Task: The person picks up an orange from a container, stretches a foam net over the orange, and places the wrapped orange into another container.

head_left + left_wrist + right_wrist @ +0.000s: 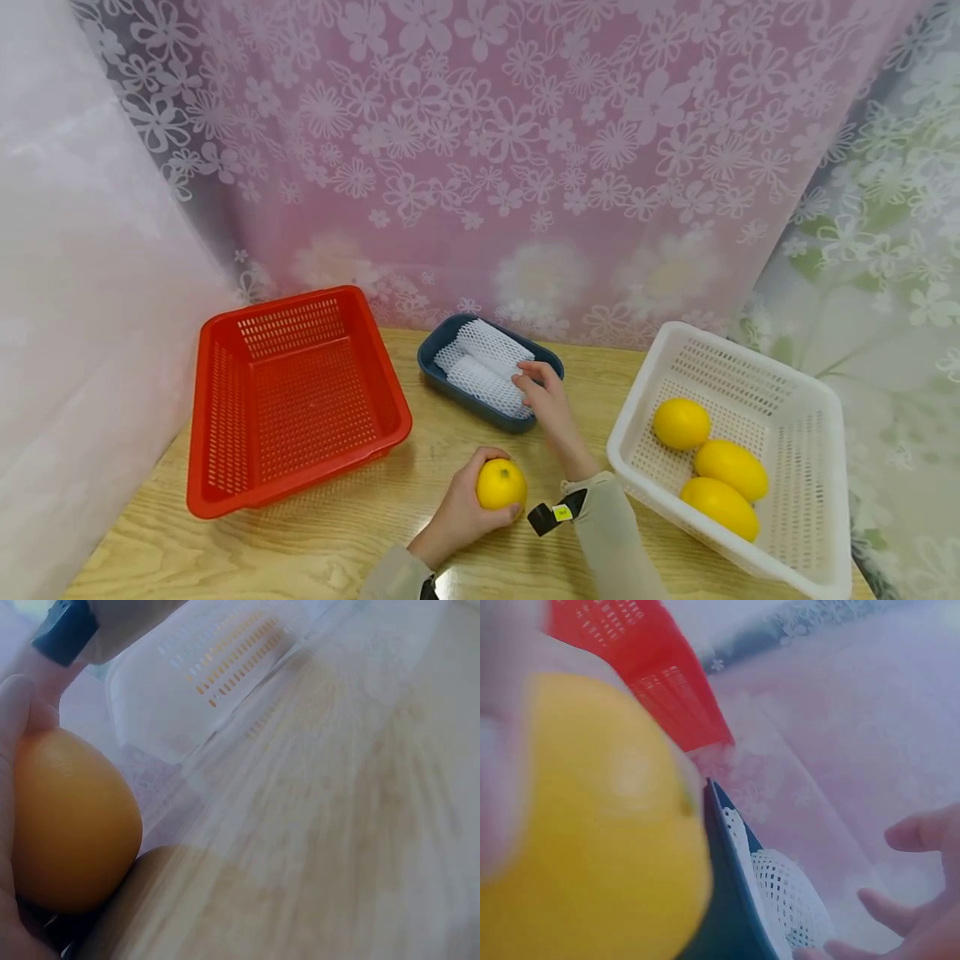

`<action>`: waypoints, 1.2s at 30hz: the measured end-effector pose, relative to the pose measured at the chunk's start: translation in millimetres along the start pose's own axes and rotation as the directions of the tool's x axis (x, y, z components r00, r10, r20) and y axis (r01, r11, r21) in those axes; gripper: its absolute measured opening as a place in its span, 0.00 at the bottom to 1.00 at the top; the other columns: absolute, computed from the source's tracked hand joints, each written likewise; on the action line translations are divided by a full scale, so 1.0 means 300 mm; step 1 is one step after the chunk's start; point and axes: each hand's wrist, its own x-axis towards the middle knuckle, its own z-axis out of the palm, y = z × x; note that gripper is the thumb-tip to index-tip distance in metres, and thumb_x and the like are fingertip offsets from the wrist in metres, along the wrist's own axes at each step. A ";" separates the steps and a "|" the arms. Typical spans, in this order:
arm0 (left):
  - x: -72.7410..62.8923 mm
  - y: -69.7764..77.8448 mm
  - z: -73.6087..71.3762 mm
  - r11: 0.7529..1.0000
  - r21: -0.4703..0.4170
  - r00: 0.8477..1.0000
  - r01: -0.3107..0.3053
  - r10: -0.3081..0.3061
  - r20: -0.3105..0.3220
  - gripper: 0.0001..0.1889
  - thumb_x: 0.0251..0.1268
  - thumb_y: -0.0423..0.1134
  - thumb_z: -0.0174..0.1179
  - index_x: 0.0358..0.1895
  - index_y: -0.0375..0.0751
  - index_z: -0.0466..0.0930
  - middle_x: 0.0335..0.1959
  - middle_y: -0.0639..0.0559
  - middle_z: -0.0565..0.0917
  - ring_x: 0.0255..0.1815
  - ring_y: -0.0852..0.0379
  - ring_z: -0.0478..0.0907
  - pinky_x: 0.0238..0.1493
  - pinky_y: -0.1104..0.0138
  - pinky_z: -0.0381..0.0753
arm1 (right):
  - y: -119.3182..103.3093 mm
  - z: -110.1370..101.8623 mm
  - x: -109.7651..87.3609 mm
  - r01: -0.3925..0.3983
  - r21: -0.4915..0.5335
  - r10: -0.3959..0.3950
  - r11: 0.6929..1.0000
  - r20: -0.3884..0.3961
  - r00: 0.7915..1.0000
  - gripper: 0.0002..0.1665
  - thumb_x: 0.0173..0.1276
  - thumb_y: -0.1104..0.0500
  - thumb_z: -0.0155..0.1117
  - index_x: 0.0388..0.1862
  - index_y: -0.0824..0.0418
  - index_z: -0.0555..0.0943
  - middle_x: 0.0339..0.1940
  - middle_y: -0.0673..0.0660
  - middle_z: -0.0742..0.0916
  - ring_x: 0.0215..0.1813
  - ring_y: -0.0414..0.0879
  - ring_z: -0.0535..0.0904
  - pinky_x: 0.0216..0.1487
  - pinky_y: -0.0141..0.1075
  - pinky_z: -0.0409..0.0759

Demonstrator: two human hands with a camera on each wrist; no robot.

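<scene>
While your left hand (461,507), angled toward two o'clock, grips the fruit (501,483), your right hand (546,397) reaches toward eleven, its fingers parted and loosely bent at the nets (480,379) in the tub (467,402), twelve o'clock from the fruit; whether they touch is unclear.

4 yellow fruits (501,483), 2 visible white foam nets (486,386), 1 blue tray (468,402), 1 red basket (311,404) and 1 white basket (808,483).
</scene>
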 end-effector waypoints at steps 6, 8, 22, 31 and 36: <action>-0.007 -0.002 -0.001 1.000 0.000 1.000 0.008 -0.008 0.007 0.34 0.46 0.39 0.75 0.59 0.40 0.72 0.49 0.53 0.80 0.42 0.57 0.79 0.41 0.64 0.79 | 0.006 -0.021 0.060 -0.177 0.223 0.150 0.959 0.135 0.979 0.28 0.78 0.57 0.50 0.71 0.70 0.63 0.72 0.68 0.64 0.71 0.66 0.59 0.71 0.54 0.61; -0.008 0.000 -0.005 1.000 0.003 1.000 0.011 -0.011 0.002 0.34 0.46 0.39 0.75 0.59 0.40 0.71 0.50 0.53 0.80 0.43 0.57 0.79 0.41 0.64 0.79 | 0.010 -0.023 0.072 -0.210 0.302 0.160 0.930 0.181 0.970 0.31 0.79 0.57 0.47 0.73 0.72 0.60 0.75 0.69 0.58 0.73 0.67 0.54 0.73 0.52 0.57; 0.000 0.006 -0.013 1.000 -0.007 1.000 0.010 -0.010 0.004 0.34 0.46 0.39 0.74 0.60 0.39 0.71 0.49 0.53 0.80 0.42 0.57 0.79 0.42 0.64 0.80 | 0.030 0.002 0.135 -0.255 0.414 0.217 0.874 0.137 0.966 0.24 0.78 0.59 0.48 0.65 0.74 0.65 0.71 0.69 0.66 0.69 0.62 0.63 0.72 0.47 0.61; 0.004 0.007 -0.012 1.000 -0.004 1.000 0.017 -0.017 -0.003 0.33 0.46 0.39 0.74 0.59 0.41 0.72 0.48 0.54 0.81 0.41 0.58 0.79 0.40 0.65 0.80 | 0.018 0.017 0.155 -0.166 0.116 0.167 0.979 0.006 0.986 0.25 0.75 0.55 0.55 0.63 0.70 0.75 0.62 0.64 0.77 0.56 0.59 0.75 0.60 0.47 0.74; 0.001 0.001 -0.004 1.000 -0.006 1.000 0.012 -0.012 0.001 0.33 0.46 0.40 0.74 0.59 0.42 0.72 0.47 0.54 0.81 0.40 0.58 0.79 0.39 0.65 0.80 | 0.020 0.018 0.149 -0.066 0.094 0.076 0.993 -0.107 0.991 0.19 0.73 0.57 0.60 0.54 0.69 0.82 0.53 0.63 0.83 0.50 0.57 0.79 0.57 0.48 0.76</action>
